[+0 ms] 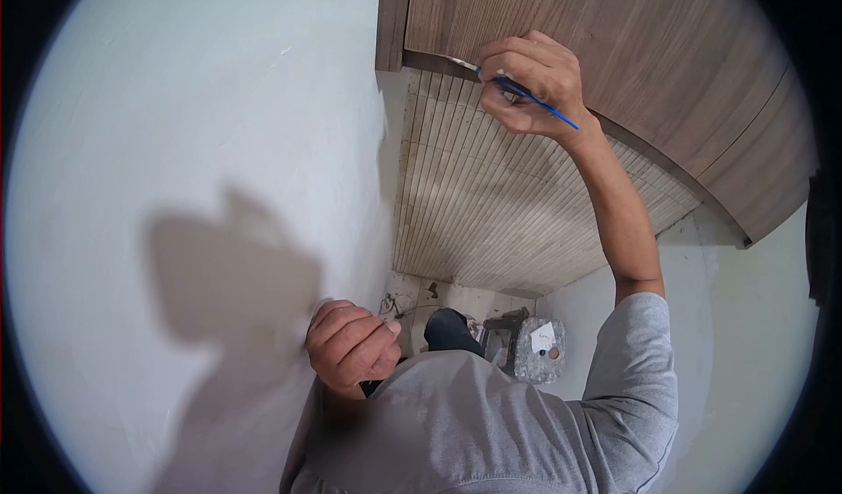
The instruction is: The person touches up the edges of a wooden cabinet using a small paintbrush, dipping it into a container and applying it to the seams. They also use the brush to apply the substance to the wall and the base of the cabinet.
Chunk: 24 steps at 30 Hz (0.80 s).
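Raised up at the cabinet, my right hand is closed in a pinch around a thin paintbrush with a blue handle. Its pale tip points left and meets the lower edge of the wood-grain cabinet, near the cabinet's left end. My left hand is lower down, in front of my body and close beside the white wall. Its fingers are curled together, and I cannot tell what, if anything, is inside them.
Below the cabinet is a panel of narrow beige strips. On the floor beside my dark-clad leg stands a spattered grey stool with a white piece and small round items on top. Shadows fall across the left wall.
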{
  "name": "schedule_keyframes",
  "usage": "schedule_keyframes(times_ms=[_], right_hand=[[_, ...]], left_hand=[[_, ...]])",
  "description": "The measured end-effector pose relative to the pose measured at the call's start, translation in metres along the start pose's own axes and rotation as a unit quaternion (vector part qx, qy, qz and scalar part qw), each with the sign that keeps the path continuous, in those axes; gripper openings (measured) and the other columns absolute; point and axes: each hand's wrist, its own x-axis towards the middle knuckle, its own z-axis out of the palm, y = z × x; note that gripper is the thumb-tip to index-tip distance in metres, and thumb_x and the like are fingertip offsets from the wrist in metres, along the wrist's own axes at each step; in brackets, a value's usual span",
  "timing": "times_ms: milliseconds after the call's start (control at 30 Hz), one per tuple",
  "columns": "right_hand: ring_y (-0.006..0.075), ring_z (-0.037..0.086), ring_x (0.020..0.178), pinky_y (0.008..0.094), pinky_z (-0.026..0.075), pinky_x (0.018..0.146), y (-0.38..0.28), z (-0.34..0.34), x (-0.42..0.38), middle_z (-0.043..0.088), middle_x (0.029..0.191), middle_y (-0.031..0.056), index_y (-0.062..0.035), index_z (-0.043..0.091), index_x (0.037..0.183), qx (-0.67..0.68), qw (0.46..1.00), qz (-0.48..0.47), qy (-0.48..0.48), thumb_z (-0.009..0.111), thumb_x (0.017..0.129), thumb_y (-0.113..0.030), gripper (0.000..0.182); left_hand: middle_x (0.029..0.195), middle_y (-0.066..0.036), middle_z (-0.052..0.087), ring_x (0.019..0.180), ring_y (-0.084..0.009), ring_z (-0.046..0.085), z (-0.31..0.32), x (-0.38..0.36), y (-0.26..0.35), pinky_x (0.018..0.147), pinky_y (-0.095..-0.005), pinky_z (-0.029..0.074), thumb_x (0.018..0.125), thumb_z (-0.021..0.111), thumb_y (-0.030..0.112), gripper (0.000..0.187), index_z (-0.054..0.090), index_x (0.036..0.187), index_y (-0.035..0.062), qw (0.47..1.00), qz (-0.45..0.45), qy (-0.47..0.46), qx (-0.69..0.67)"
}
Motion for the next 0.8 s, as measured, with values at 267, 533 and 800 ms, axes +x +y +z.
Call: schedule_keyframes(times_ms=[267, 533, 800], right_hand=[[0.0128, 0.061, 0.061, 0.0282, 0.044, 0.056, -0.0011, -0.0023, 0.0013, 0.068, 0.074, -0.0016, -0.0131, 0.063, 0.072, 0.004, 1.000, 0.001, 0.009, 0.070, 0.059, -0.007, 0.016], [0.0143, 0.054, 0.055, 0.0288, 0.039, 0.053, -0.0004, -0.0011, -0.0024, 0.064, 0.069, 0.0001, -0.0119, 0.063, 0.071, 0.028, 0.999, 0.018, 0.033, 0.067, 0.056, -0.007, 0.016], [0.0135, 0.056, 0.056, 0.0282, 0.042, 0.053, -0.0003, 0.0007, -0.0010, 0.067, 0.070, -0.0004, -0.0121, 0.064, 0.071, 0.014, 0.999, 0.010, 0.028, 0.068, 0.057, -0.008, 0.015]], left_hand=[[0.075, -0.003, 0.064, 0.063, -0.0201, 0.063, -0.0010, 0.0013, 0.0007, 0.055, -0.0337, 0.049, 0.065, 0.063, -0.002, 0.027, 0.073, 0.088, 0.0085, 1.000, -0.002, -0.007, 0.005], [0.073, -0.003, 0.063, 0.061, -0.0200, 0.063, 0.0015, 0.0015, 0.0002, 0.052, -0.0322, 0.047, 0.065, 0.063, -0.003, 0.026, 0.072, 0.086, 0.0083, 1.000, 0.006, 0.005, 0.003], [0.073, -0.003, 0.062, 0.061, -0.0199, 0.062, 0.0024, 0.0014, -0.0001, 0.050, -0.0323, 0.047, 0.064, 0.063, -0.003, 0.026, 0.072, 0.085, 0.0086, 1.000, 0.011, 0.012, 0.004]])
